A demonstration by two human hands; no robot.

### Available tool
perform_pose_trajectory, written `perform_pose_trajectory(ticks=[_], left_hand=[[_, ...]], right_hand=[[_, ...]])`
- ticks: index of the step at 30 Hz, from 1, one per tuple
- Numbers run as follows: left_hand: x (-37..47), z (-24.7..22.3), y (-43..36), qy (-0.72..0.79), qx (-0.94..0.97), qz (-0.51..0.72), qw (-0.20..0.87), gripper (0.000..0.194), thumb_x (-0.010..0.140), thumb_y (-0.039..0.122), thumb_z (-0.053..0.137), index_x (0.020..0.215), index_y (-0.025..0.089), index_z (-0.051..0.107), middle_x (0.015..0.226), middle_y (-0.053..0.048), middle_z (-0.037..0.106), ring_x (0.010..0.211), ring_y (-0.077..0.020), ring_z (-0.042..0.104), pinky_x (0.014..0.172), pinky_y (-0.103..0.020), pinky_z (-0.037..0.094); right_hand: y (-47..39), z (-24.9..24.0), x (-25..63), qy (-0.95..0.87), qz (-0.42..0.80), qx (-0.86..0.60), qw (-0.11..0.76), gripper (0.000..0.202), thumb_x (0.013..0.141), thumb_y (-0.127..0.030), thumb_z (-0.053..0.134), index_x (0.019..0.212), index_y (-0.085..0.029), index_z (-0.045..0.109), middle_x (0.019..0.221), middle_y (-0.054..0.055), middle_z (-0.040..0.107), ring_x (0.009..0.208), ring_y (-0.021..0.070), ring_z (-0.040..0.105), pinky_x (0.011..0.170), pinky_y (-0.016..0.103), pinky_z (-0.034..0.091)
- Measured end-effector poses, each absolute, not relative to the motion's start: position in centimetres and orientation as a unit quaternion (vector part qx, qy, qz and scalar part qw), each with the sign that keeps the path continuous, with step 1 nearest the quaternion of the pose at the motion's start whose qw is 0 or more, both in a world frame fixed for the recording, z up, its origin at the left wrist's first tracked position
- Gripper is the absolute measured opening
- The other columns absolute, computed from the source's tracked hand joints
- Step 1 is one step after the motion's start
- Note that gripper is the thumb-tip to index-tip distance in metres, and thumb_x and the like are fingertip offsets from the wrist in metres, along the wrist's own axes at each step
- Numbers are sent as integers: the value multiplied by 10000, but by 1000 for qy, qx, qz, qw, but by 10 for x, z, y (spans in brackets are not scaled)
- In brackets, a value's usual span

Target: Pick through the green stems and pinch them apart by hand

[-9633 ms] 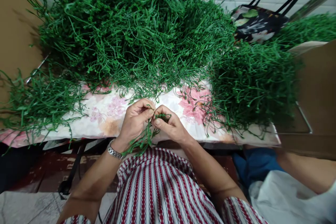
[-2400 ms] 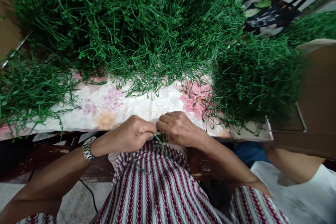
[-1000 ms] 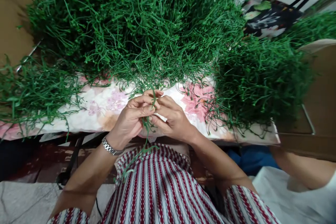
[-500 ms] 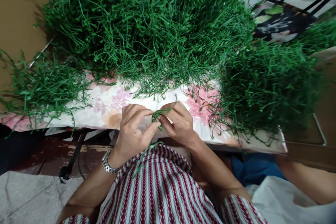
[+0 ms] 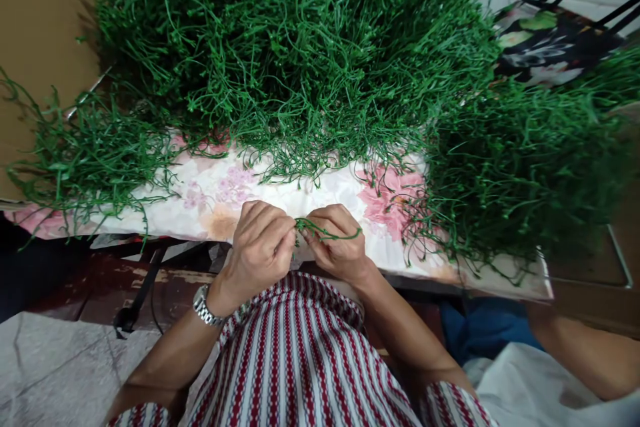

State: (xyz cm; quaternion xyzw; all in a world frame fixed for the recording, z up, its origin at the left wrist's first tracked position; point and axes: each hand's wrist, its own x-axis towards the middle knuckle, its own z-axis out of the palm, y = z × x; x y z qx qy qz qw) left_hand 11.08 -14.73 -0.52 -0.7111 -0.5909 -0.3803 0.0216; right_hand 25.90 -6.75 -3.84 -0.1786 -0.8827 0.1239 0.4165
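Note:
My left hand (image 5: pixel 265 243), with a metal watch on its wrist, is closed with the fingertips pinching one end of a few thin green stems (image 5: pixel 327 232). Close beside it, my right hand (image 5: pixel 339 240) is closed on the same stems, which lie across its fingers. Both hands are just above the near edge of the flowered tablecloth (image 5: pixel 315 197). Beyond them rises a large heap of green stems (image 5: pixel 300 47). A smaller pile (image 5: pixel 100 153) lies to the left and another pile (image 5: pixel 510 180) to the right.
A black floral bag (image 5: pixel 545 40) stands at the back right. Cardboard (image 5: pixel 45 33) borders the left side. At the lower right are another person's arm (image 5: pixel 585 347) and blue clothing (image 5: pixel 490 327).
My left hand has closed its fingers, which were spread in a loose pinch. The stems now stretch to the right over my right hand. The strands hanging below my left hand no longer show.

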Motion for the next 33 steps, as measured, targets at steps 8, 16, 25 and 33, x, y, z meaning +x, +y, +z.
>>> perform_pose_trajectory(ticks=[8, 16, 25, 33], left_hand=[[107, 0, -150, -606, -718, -341, -12, 151, 758, 38, 471, 700, 177, 478, 701, -27, 553, 697, -163, 498, 699, -333, 405], [111, -9, -152, -629, -662, -407, -26, 134, 738, 46, 526, 717, 178, 524, 779, -34, 521, 772, -165, 512, 711, -324, 428], [100, -13, -147, -578, -724, -376, 14, 127, 762, 54, 521, 735, 172, 559, 742, -23, 568, 717, -146, 520, 716, -326, 394], [102, -10, -153, -583, -748, -296, 113, 103, 750, 60, 531, 748, 161, 555, 739, -33, 602, 695, -156, 523, 726, -349, 364]], right_hand=[[-65, -27, 261, -908, -24, -189, 372, 52, 785, -153, 571, 764, -183, 534, 684, 11, 598, 647, 140, 492, 661, 312, 399], [-71, -39, 254, -897, 24, -219, 383, 91, 796, -181, 566, 717, -180, 520, 673, 17, 583, 639, 138, 504, 625, 300, 389], [-63, -30, 262, -890, 222, -178, 356, 270, 852, -254, 485, 1099, -165, 547, 991, 101, 603, 909, 183, 575, 760, 337, 489], [-60, -38, 260, -901, 85, -139, 403, 153, 787, -184, 594, 938, -195, 571, 859, 39, 643, 785, 158, 571, 739, 340, 472]])
